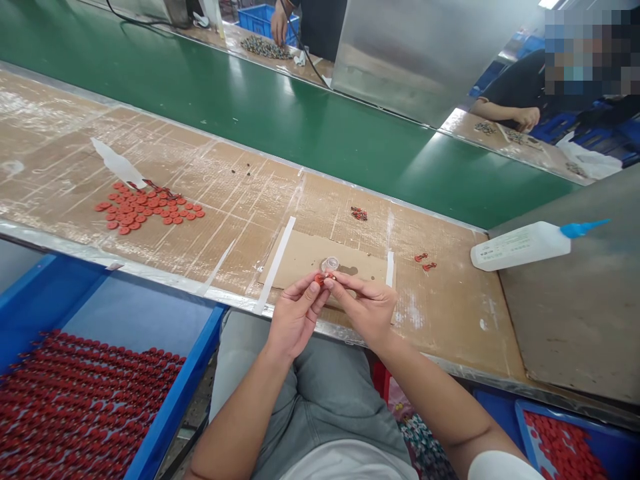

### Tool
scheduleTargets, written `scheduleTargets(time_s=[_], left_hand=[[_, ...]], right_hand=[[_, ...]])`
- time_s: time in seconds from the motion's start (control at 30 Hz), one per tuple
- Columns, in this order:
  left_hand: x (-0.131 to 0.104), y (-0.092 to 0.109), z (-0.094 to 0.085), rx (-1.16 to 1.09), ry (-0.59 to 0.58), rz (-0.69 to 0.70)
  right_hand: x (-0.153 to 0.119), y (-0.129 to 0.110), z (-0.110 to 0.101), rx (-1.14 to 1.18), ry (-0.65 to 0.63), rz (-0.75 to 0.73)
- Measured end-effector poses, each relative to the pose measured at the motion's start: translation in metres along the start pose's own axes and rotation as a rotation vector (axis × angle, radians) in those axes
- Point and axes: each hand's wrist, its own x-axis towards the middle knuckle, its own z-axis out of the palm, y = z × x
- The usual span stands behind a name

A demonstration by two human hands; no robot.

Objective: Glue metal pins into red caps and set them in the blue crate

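Note:
Both hands meet over a cardboard piece [300, 257] taped to the bench. Between the thumb and fingers of my left hand [295, 313] is a small red disc [319, 279]. The fingertips of my right hand [367, 307] pinch a tiny part against that disc; my fingers cover most of it, so its kind does not show. Just beyond the fingertips stands a small clear round dish [330, 264], with dark wet spots on the cardboard beside it. Farther off lies a little cluster of dark and red parts [359, 213]. Right of the cardboard rest two red pieces with stems [429, 267].
Many red discs [135, 210] lie at left beside a white strip [117, 163]. A white bottle with blue nozzle [523, 247] leans at right. A blue tray [205, 347] holds rows of red pieces. Beyond the green belt [240, 100], other people's hands [279, 25] handle small parts.

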Motion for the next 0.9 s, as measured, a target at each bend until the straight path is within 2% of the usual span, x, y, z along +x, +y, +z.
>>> scheduleTargets(time_s=[0.23,0.5,0.9], left_hand=[[0.0,-0.002,-0.004,0.059,0.01,0.054],[-0.002,-0.002,-0.003,0.12,-0.021,0.081],[0.0,-0.008,0.001,0.039,0.013,0.069]], right_hand=[[0.0,0.001,-0.001,-0.004,-0.032,-0.023],[0.003,0.008,-0.008,-0.121,-0.027,-0.203],[0.007,0.01,-0.006,-0.306,0.037,-0.41]])
